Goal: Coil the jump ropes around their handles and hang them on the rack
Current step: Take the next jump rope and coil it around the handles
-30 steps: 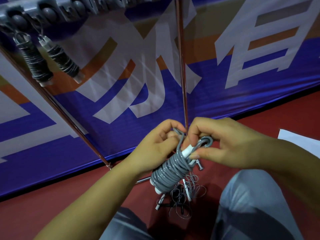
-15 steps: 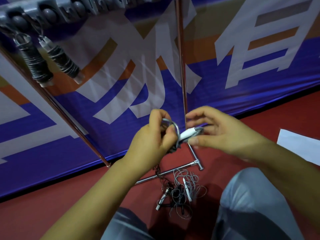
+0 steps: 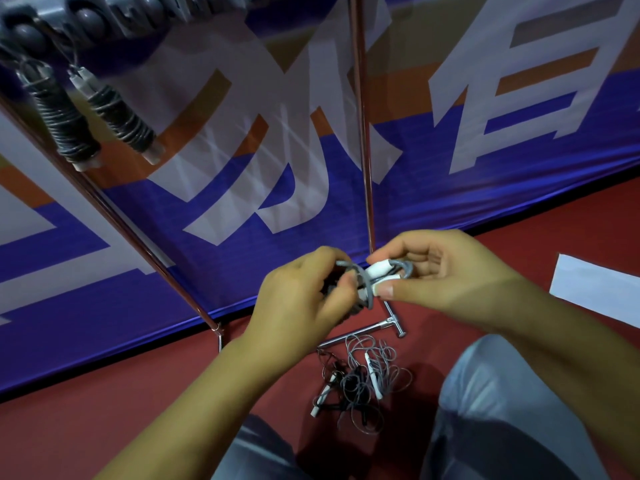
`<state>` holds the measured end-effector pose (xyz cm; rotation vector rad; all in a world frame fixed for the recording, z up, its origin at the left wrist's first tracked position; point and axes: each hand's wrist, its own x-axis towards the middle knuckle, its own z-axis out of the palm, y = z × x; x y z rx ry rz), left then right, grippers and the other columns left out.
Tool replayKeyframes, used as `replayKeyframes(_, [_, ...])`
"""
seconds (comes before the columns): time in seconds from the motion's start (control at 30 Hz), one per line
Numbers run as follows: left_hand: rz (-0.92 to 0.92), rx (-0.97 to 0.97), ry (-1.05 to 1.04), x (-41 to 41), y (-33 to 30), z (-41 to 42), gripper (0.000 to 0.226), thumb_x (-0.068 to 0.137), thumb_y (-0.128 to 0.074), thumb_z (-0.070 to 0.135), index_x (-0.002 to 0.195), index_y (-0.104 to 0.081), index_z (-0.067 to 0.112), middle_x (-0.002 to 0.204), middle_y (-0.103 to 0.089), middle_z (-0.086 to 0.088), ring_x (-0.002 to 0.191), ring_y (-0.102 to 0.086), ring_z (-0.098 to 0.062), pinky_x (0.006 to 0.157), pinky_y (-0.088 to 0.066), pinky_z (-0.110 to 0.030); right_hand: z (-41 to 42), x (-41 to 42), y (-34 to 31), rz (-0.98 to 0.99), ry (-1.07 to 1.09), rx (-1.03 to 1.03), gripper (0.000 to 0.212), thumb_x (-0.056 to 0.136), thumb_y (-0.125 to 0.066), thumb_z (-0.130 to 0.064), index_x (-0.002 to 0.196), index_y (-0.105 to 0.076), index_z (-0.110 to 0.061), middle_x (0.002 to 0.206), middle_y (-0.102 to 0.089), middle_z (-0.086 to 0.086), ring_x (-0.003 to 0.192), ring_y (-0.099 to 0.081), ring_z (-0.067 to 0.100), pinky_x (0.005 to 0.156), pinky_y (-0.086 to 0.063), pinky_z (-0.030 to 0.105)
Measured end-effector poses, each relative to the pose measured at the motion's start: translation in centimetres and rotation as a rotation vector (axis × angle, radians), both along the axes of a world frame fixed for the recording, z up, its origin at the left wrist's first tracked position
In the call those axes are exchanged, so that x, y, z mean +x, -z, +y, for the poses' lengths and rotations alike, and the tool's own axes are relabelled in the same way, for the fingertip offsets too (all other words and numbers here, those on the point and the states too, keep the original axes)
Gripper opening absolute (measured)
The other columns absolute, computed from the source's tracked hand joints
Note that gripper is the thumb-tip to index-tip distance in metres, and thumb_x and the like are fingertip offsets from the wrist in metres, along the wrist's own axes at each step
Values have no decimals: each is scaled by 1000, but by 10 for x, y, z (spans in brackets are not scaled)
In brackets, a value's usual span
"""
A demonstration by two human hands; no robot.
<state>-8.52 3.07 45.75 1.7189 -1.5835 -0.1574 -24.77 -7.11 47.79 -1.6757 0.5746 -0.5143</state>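
Both hands hold one grey jump rope (image 3: 375, 276) coiled round its white handles, in front of my chest. My left hand (image 3: 298, 299) grips the coiled bundle, most of which is hidden behind its fingers. My right hand (image 3: 440, 271) pinches the white handle ends and a grey end loop. At the top left runs the rack bar (image 3: 104, 15) with round pegs. Two dark coiled ropes (image 3: 62, 123) (image 3: 121, 116) hang from it. A tangle of loose ropes (image 3: 360, 379), grey and black with white handles, lies on the red floor below my hands.
The rack's chrome uprights (image 3: 362, 133) and its foot bar (image 3: 367, 332) stand between me and a blue, white and orange banner (image 3: 485, 161). A white sheet (image 3: 595, 289) lies on the floor at the right. My grey-trousered knees (image 3: 502, 393) are at the bottom.
The coiled bundle has turned from hanging down below my hands to lying level between them. Both hands rose a little and my left hand closed round the coil.
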Motion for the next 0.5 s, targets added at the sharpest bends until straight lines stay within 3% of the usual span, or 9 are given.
replayKeyframes(0.13, [81,10,-33,-4,-3,-1,21,84,-42,34,95,-57,24,75,-68,4,58,-63,-11,55,-53,-42,3,1,-2,19,-10,-23,26,71,-76,4,87,-70,-15,87,-74,7,81,-71,14,79,-56,24])
replayKeyframes(0.3, [6,53,-55,-6,-2,0,30,85,-40,34,103,-59,18,68,-63,7,62,-58,-12,54,-44,-31,3,1,0,70,-59,-15,25,74,-74,5,88,-70,-15,86,-74,5,80,-71,12,77,-55,22])
replayKeyframes(0.4, [104,73,-37,-5,1,-1,28,83,-43,40,99,-60,28,72,-65,3,64,-60,-13,61,-46,-31,3,0,2,94,-78,-42,27,75,-74,4,89,-71,-18,87,-74,4,84,-71,15,81,-56,26])
replayKeyframes(0.5, [306,78,-37,-4,-1,-5,11,81,-56,28,88,-62,34,74,-66,-2,65,-61,-23,64,-49,-36,4,-1,-1,97,-92,-100,30,76,-73,4,90,-71,-21,89,-74,3,85,-70,14,84,-56,28])
